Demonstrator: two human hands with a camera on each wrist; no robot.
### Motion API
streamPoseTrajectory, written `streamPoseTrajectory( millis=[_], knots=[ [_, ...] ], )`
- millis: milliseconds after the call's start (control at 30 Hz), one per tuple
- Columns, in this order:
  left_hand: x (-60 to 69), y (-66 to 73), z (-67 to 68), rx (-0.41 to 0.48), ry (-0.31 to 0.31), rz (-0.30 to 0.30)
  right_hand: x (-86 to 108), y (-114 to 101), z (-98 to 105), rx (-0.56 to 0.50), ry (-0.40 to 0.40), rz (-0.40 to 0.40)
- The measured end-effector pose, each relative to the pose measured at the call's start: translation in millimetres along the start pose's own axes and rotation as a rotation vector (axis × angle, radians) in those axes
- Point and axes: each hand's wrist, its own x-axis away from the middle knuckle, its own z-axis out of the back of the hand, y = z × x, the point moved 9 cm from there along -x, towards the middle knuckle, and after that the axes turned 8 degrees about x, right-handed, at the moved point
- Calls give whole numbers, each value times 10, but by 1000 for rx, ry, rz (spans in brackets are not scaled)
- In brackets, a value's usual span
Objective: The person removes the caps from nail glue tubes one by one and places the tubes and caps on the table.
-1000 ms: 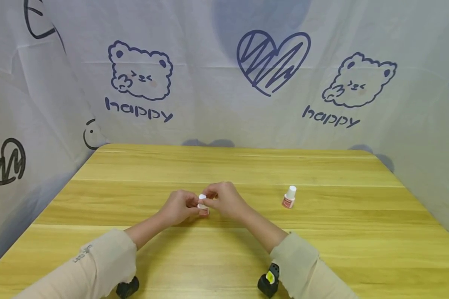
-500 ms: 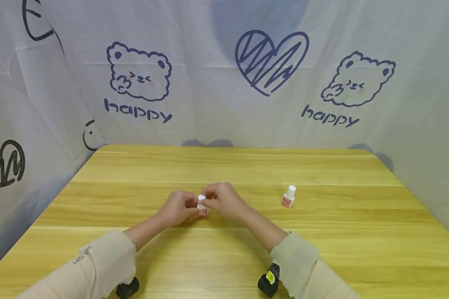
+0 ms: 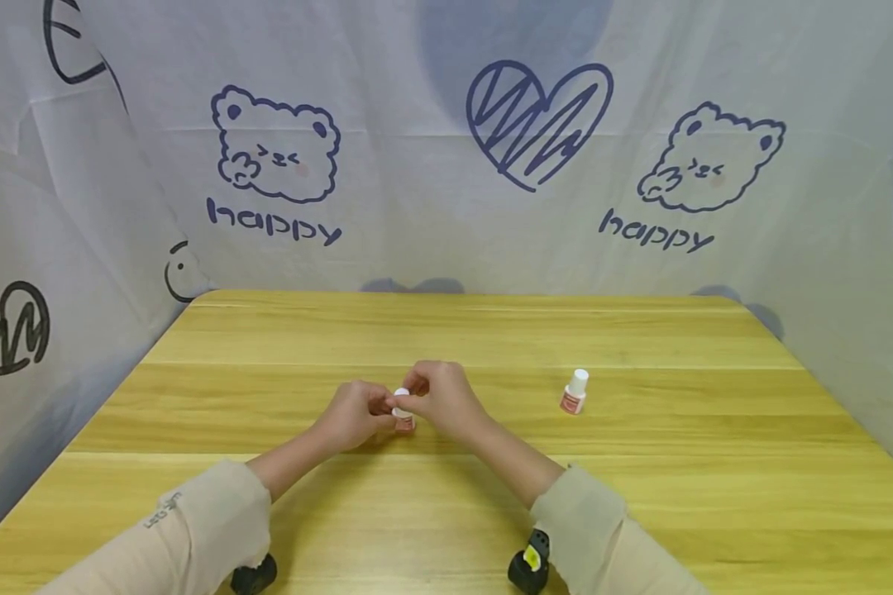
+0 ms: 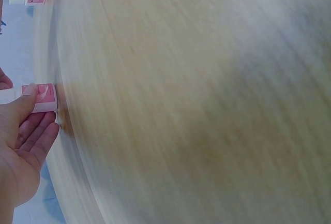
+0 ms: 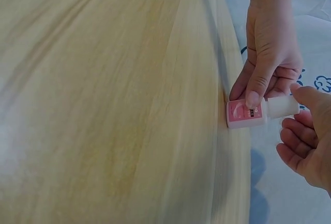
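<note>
Wooden desk (image 3: pixel 446 512) bears an upright bottle (image 3: pixel 405 425) near its middle, gripped low by the left hand (image 3: pixel 353 415), its cap (image 3: pixel 401 392) pinched by the right hand (image 3: pixel 448 400). Second bottle (image 3: pixel 575 393) stands apart, to the right.

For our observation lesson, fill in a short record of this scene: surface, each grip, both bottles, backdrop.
Surface: wood-grain table
Left grip: holds the held bottle by its body
Right grip: pinches its white cap
Held bottle: upright, pink label
Other bottle: upright, capped, untouched, to the person's right
Backdrop: pale cloth, bear and heart drawings, "happy"
</note>
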Motion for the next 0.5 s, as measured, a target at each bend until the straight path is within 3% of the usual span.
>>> streamPoseTrajectory(
  millis=[500],
  knots=[
    [-2,-12,1,17,-3,22,-6,-2,-21,8,-56,12]
  ],
)
